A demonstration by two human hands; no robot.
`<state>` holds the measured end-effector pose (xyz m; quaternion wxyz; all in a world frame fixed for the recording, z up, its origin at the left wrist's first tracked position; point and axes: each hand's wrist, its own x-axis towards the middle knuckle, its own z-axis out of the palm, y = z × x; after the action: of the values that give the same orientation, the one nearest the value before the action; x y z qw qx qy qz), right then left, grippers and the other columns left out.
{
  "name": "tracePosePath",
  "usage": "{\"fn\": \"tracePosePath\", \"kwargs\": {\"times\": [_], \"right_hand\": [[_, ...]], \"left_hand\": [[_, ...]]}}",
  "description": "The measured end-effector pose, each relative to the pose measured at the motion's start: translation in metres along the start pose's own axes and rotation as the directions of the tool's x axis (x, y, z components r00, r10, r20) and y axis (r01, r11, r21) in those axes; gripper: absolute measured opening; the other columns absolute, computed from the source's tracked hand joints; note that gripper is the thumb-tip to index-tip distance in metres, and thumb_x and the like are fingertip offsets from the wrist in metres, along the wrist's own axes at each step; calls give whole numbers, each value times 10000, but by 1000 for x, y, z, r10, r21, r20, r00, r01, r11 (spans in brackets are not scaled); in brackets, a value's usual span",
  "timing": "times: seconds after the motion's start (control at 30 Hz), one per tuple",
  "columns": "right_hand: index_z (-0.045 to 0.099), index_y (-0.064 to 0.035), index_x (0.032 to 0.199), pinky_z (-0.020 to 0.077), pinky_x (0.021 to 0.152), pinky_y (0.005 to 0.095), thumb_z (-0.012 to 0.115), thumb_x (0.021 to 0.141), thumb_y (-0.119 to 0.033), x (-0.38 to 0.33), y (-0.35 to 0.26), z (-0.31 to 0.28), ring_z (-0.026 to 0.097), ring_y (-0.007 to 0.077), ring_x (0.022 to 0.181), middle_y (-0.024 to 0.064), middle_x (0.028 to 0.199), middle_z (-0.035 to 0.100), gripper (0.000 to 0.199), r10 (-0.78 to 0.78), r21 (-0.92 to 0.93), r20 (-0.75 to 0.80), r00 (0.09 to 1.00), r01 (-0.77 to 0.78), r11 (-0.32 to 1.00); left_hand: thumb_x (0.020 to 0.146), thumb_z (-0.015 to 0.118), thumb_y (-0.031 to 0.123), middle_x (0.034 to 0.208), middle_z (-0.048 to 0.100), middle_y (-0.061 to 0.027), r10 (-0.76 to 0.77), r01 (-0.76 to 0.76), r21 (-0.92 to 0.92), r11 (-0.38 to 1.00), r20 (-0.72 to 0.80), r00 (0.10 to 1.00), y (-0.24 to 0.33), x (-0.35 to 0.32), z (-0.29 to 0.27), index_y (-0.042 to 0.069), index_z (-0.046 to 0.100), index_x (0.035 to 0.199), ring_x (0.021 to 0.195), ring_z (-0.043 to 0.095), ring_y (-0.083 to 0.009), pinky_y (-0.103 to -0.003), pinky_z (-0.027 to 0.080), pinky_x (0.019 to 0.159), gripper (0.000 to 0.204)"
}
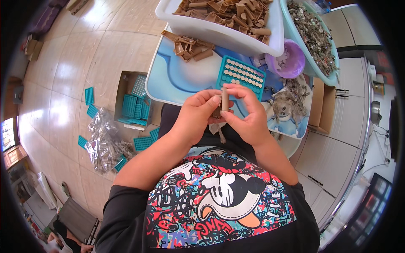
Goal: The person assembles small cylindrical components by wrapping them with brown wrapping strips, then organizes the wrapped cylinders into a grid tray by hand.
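Observation:
In front of my body, just off the table's near edge, both hands are closed around small parts. My right hand (249, 114) pinches an upright tan plastic casing (225, 99), a narrow tube shape, between thumb and fingers. Pressed against its left side, my left hand (197, 110) has thumb and fingertips closed on a darker brown piece (216, 113), mostly hidden by the fingers. A pale strand (222, 134) hangs below. Just beyond my hands lies a teal tray (220, 74) with rows of round white pieces in its holes.
Loose tan casings (190, 47) lie on the blue-white table (168, 86). Behind stand a white tub (219, 28) of casings, a purple bowl (291, 72) and a teal basin (333, 78) of small parts. A clear bag (289, 103) sits right. On the floor, a cardboard box (119, 95) holds teal trays.

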<state>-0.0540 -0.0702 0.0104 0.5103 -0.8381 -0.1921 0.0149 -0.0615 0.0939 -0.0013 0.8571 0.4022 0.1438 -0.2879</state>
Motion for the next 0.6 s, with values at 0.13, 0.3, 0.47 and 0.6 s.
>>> {"fn": "tracePosePath", "kwargs": {"times": [0.13, 0.3, 0.47, 0.6], "right_hand": [[508, -56, 1136, 409, 906, 364, 745, 636, -48, -12, -12, -14, 527, 284, 1055, 125, 1144, 560, 554, 34, -50, -70, 997, -38, 998], [461, -51, 1195, 425, 892, 363, 778, 600, -29, -20, -11, -16, 538, 289, 1039, 124, 1132, 559, 675, -101, -90, -55, 993, 96, 991], [457, -53, 1200, 428, 882, 378, 775, 586, -11, -24, -8, -14, 539, 303, 1029, 122, 1129, 560, 692, -104, -84, -53, 993, 99, 991], [461, -57, 1197, 431, 873, 382, 771, 575, 4, -23, -13, -14, 541, 308, 1020, 121, 1128, 560, 698, -124, -98, -58, 991, 118, 988]], "left_hand": [[953, 449, 195, 1033, 607, -93, -6, 6, -9, 1000, 20, 1000, -5, 0, 10, 7, 503, 1159, 917, 621, -187, -318, 514, 785, 284], [964, 412, 198, 1023, 603, -96, -25, 28, -51, 998, 54, 998, -5, -2, 20, 5, 487, 1188, 900, 620, -192, -328, 517, 796, 305], [971, 378, 194, 1017, 600, -99, -51, 57, -124, 991, 58, 997, -10, -2, 20, 6, 493, 1190, 887, 620, -194, -335, 517, 796, 311], [968, 375, 172, 1013, 600, -103, -69, 75, -154, 985, 44, 997, -10, -2, 20, 3, 494, 1198, 880, 619, -201, -337, 516, 799, 309]]}}
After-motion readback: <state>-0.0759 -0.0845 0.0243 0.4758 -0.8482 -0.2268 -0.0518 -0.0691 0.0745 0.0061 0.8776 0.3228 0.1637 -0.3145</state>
